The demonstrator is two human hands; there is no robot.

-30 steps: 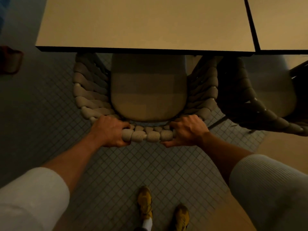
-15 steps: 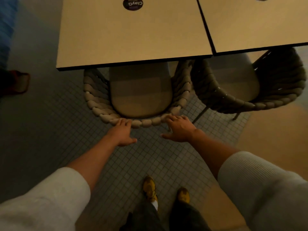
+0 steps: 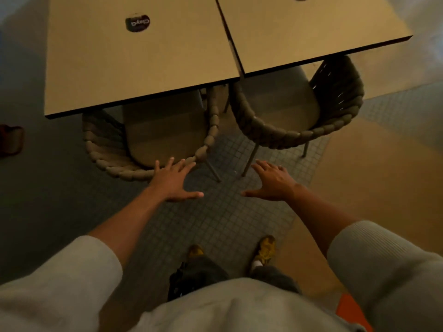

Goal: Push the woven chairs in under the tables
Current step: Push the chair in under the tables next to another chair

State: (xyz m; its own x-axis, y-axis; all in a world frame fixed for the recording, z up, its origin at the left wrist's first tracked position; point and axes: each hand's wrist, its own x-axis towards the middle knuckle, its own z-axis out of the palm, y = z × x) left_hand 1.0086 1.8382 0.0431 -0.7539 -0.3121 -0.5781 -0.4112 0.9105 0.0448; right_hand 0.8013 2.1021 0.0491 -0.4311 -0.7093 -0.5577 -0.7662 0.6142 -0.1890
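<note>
1. Woven chairs are sitting at two tables. The light tan rope-woven chair (image 3: 165, 137) is resting with the front of its seat under the pale square table on the left (image 3: 134, 68), and its round back is sticking out.
2. A second ago both hands were gripping that chair's back rim. Now they are letting it go.
3. The left hand (image 3: 171, 180) is spreading flat and holding nothing. Its fingertips are lying right at the rim, and I cannot tell if they are touching it.
4. The right hand (image 3: 273, 182) is also spreading wide and holding nothing. It is hanging over the grey small-tiled floor (image 3: 215, 224), near the thin legs of the darker green-brown woven chair (image 3: 282, 111).
5. The tan chair is looking done. The darker chair is sitting only partly under the pale square table on the right (image 3: 311, 27), so it is probably waiting for the next push.
</note>
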